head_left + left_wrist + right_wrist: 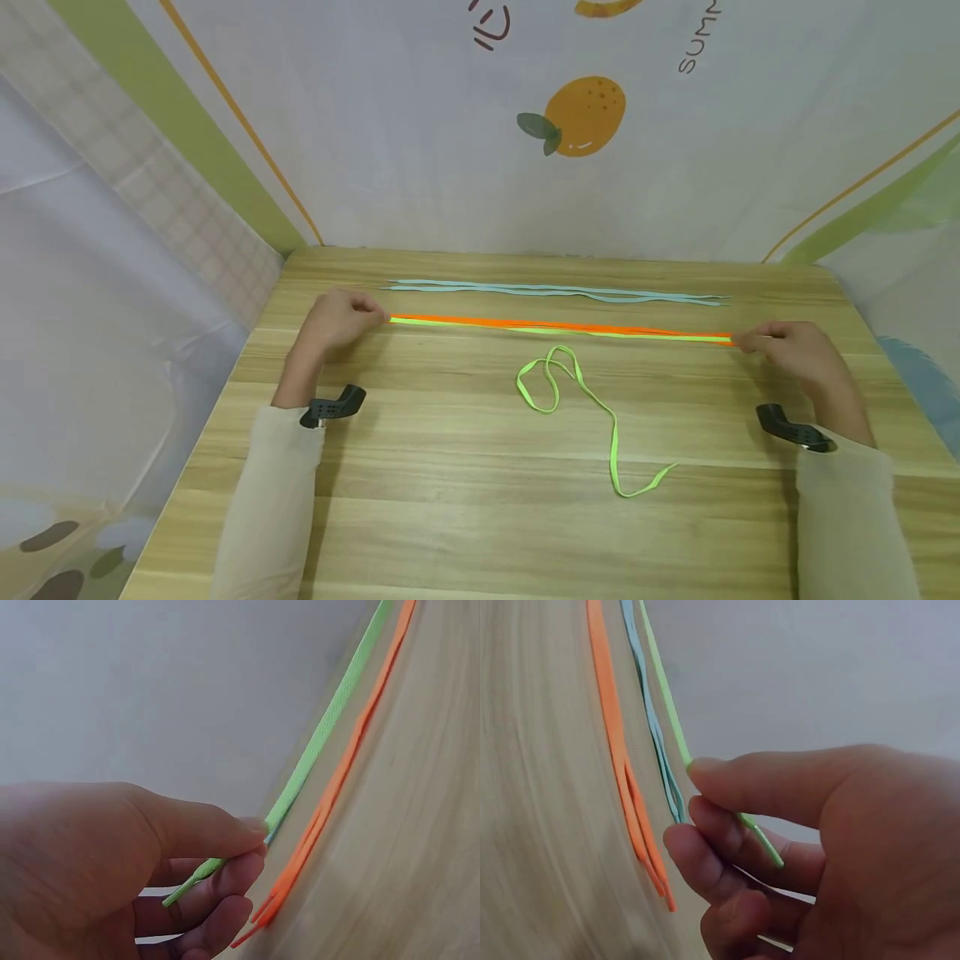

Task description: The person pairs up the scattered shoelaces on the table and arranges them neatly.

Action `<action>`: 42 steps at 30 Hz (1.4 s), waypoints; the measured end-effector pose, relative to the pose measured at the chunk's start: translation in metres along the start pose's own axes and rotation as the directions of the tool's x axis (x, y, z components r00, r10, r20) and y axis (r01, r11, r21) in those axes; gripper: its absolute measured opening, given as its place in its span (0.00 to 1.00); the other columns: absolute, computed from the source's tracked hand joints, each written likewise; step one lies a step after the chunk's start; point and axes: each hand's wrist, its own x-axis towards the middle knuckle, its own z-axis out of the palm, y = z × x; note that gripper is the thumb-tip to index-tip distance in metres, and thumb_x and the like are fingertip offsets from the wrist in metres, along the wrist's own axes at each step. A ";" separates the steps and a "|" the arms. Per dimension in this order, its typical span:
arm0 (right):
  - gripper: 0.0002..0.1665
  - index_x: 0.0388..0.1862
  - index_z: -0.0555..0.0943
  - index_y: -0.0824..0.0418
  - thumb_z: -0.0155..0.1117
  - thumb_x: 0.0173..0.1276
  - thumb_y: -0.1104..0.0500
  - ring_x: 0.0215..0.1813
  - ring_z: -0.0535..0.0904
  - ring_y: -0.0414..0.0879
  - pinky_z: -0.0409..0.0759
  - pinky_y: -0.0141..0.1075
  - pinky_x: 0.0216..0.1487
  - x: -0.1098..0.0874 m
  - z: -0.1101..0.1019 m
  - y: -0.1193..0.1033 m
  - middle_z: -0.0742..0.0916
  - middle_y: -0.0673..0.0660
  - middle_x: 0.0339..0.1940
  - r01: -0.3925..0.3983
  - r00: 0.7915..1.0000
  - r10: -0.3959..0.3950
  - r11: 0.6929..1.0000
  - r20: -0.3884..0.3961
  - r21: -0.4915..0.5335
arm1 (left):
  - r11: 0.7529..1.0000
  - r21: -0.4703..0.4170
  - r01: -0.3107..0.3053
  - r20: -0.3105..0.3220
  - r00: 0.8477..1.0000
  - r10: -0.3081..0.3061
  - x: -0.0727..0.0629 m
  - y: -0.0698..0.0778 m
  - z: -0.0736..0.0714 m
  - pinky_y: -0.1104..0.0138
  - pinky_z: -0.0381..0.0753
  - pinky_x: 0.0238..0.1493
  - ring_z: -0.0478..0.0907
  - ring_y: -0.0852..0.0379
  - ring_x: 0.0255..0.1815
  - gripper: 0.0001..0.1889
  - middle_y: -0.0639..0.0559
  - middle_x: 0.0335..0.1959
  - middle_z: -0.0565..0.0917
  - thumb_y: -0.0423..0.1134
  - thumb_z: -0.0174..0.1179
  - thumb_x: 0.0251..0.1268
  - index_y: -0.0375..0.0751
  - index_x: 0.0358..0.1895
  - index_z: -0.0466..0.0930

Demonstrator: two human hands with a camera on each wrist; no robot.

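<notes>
Green lace [637, 336] runs taut across the desk's middle, just beside the orange laces [525, 323], each tip pinched by the left hand [337, 319] and right hand [795, 350]. It looks light, limp and flat; the stiff tips seem the surest hold. Knuckles hide both pinches from overhead.

Loose green lace [581, 408] between both sleeves.

right hand [832, 847] pinching green lace [667, 712], seemingly above orange laces [615, 750]

Head looks down; wrists close on fingers [225, 881].
</notes>
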 end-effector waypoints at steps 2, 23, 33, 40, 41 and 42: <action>0.37 0.63 0.82 0.77 0.59 0.86 0.41 0.71 0.68 0.77 0.71 0.65 0.61 0.000 0.001 -0.001 0.72 0.79 0.75 0.006 1.000 -0.006 1.000 0.005 -0.015 | 1.000 0.016 0.000 0.004 1.000 0.000 0.000 0.000 0.001 0.39 0.77 0.66 0.82 0.34 0.63 0.17 0.37 0.56 0.90 0.46 0.65 0.80 0.35 0.54 0.92; 0.35 0.65 0.79 0.77 0.65 0.83 0.45 0.64 0.71 0.75 0.72 0.60 0.56 0.000 0.002 0.000 0.74 0.81 0.71 0.034 0.999 -0.032 0.992 0.022 -0.118 | 0.995 0.085 0.057 0.064 0.996 -0.062 -0.003 0.005 -0.003 0.48 0.78 0.53 0.80 0.40 0.52 0.13 0.40 0.52 0.90 0.46 0.72 0.73 0.38 0.45 0.93; 0.37 0.67 0.78 0.78 0.65 0.83 0.44 0.69 0.68 0.80 0.70 0.72 0.63 -0.004 0.001 0.000 0.74 0.83 0.72 0.040 0.997 -0.032 0.993 0.074 -0.113 | 0.993 0.105 0.062 0.129 0.989 -0.075 -0.009 0.004 -0.005 0.56 0.75 0.44 0.79 0.43 0.45 0.11 0.43 0.47 0.90 0.45 0.72 0.70 0.40 0.41 0.93; 0.32 0.63 0.82 0.76 0.65 0.83 0.46 0.69 0.69 0.81 0.70 0.71 0.63 -0.007 0.002 0.003 0.75 0.83 0.71 0.052 0.995 -0.038 0.987 0.092 -0.152 | 0.991 0.109 0.073 0.154 0.984 -0.089 -0.012 0.000 0.000 0.57 0.75 0.44 0.79 0.45 0.45 0.11 0.44 0.46 0.89 0.44 0.72 0.68 0.39 0.42 0.93; 0.31 0.61 0.83 0.75 0.65 0.83 0.46 0.69 0.69 0.81 0.69 0.71 0.63 -0.008 0.002 0.003 0.75 0.83 0.71 0.054 0.995 -0.039 0.986 0.096 -0.158 | 0.991 0.112 0.071 0.157 0.984 -0.088 -0.012 0.000 0.001 0.58 0.75 0.44 0.78 0.45 0.45 0.11 0.44 0.46 0.89 0.44 0.72 0.68 0.39 0.41 0.93; 0.30 0.61 0.83 0.75 0.65 0.83 0.46 0.69 0.69 0.81 0.70 0.71 0.63 -0.009 0.003 0.004 0.75 0.83 0.71 0.056 0.994 -0.040 0.985 0.100 -0.161 | 0.991 0.113 0.072 0.160 0.983 -0.089 -0.013 0.000 0.002 0.58 0.75 0.44 0.78 0.45 0.44 0.10 0.44 0.46 0.89 0.44 0.72 0.68 0.39 0.41 0.92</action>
